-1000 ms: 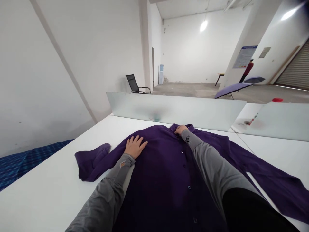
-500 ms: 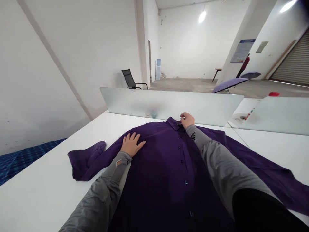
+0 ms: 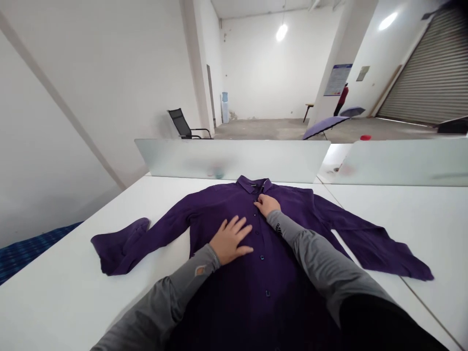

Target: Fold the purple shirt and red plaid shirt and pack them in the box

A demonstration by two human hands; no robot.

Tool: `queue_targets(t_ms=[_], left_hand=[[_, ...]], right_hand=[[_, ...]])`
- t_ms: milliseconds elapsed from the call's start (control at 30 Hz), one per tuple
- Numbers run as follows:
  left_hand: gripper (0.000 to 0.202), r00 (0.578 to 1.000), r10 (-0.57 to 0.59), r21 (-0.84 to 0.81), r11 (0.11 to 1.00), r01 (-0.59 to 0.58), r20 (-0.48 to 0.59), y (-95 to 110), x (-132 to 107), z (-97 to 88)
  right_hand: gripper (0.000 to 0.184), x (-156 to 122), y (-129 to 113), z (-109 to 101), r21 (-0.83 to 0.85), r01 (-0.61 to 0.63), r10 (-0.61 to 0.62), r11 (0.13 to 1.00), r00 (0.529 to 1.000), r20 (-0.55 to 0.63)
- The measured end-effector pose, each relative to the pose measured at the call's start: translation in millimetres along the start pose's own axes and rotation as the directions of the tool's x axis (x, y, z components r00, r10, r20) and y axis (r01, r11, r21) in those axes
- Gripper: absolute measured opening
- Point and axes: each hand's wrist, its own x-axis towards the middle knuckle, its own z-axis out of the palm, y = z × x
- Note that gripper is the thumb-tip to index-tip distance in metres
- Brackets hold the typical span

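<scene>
A dark purple button-up shirt [image 3: 223, 200] lies front side up, its collar [image 3: 252, 184] toward the far side and both sleeves spread out. The left sleeve's cuff end is folded back on itself. My left hand [image 3: 230, 241] rests flat on the chest, fingers spread, just left of the button row. With fingers pinched, my right hand [image 3: 267, 204] grips the shirt's front edge below the collar, near the top buttons. Several dark buttons [image 3: 262, 257] run down the front. Shadow darkens the lower part of the shirt.
The white table [image 3: 54, 292] ends at a frosted glass divider [image 3: 234, 158] behind the collar. A second divider [image 3: 409, 163] stands to the right. Blue patterned cloth [image 3: 36, 248] lies beyond the left edge. Farther back are a black chair [image 3: 181, 124], umbrellas [image 3: 325, 126] and a person [image 3: 341, 100].
My right hand has come down from the collar to the front edge near the top buttons. My left hand has slid from the shoulder to mid-chest. The view has turned right.
</scene>
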Motion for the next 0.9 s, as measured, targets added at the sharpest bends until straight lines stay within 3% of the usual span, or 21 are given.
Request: queue_targets(t_ms=[100, 233, 300, 367, 433, 467, 533, 600, 633, 667, 767, 833, 900], left_hand=[[0.064, 0.997, 0.032, -0.010, 0.999, -0.032, 0.066, 11.5, -2.6, 12.1], [0.062, 0.997, 0.026, 0.014, 1.000, -0.027, 0.077, 6.9, -4.3, 14.1], [0.061, 0.996, 0.018, 0.024, 1.000, -0.020, 0.089, 5.8, -4.0, 13.6], [0.060, 0.994, 0.004, 0.026, 1.000, -0.007, 0.111, 6.2, -3.7, 13.5], [0.060, 0.991, -0.006, 0.022, 1.000, 0.003, 0.132, 7.2, -3.8, 13.4], [0.059, 0.990, -0.010, 0.019, 1.000, 0.007, 0.140, 7.6, -3.9, 13.2], [0.059, 0.988, -0.015, 0.010, 1.000, 0.014, 0.152, 8.4, -4.3, 12.3], [0.059, 0.986, -0.026, 0.001, 1.000, 0.026, 0.167, 9.3, -4.5, 11.0], [0.059, 0.984, -0.031, -0.003, 0.999, 0.032, 0.176, 9.8, -4.6, 10.3], [0.059, 0.982, -0.037, -0.006, 0.999, 0.038, 0.184, 10.2, -4.6, 9.8], [0.059, 0.980, -0.052, -0.011, 0.998, 0.055, 0.194, 11.2, -4.6, 9.1], [0.059, 0.980, -0.058, -0.014, 0.998, 0.061, 0.191, 11.3, -4.7, 9.3], [0.059, 0.980, -0.058, -0.021, 0.998, 0.063, 0.191, 11.1, -4.8, 9.6]], right_hand=[[0.017, -12.8, -1.9, -2.7, -0.025, 0.022, -0.023, 0.999, 1.000, -0.019], [0.025, -56.2, 1.1, -11.2, -0.027, 0.163, -0.162, 0.986, 0.986, 0.022], [0.030, -82.8, 10.5, -21.6, -0.008, 0.246, -0.245, 0.969, 0.967, 0.067], [0.029, -108.7, 32.5, -41.4, -0.005, 0.241, -0.241, 0.970, 0.970, 0.025], [0.027, -134.4, 70.4, -70.6, -0.062, 0.086, -0.094, 0.994, 0.986, -0.135], [0.028, -147.5, 94.7, -87.1, -0.100, -0.052, 0.026, 0.994, 0.970, -0.242], [0.036, -172.6, 149.2, -118.1, -0.167, -0.396, 0.299, 0.903, 0.859, -0.416], [0.049, -192.9, 201.8, -139.7, -0.181, -0.646, 0.536, 0.741, 0.732, -0.421], [0.053, -200.1, 223.6, -145.8, -0.194, -0.688, 0.604, 0.700, 0.714, -0.354], [0.051, -205.0, 240.9, -149.1, -0.202, -0.686, 0.634, 0.699, 0.725, -0.269], [0.025, -207.0, 264.4, -151.8, -0.171, -0.572, 0.574, 0.802, 0.818, -0.041], [0.019, -202.5, 263.8, -157.6, -0.153, -0.534, 0.539, 0.831, 0.842, -0.013], [0.027, -198.2, 261.9, -170.4, -0.185, -0.555, 0.530, 0.811, 0.831, -0.168]])
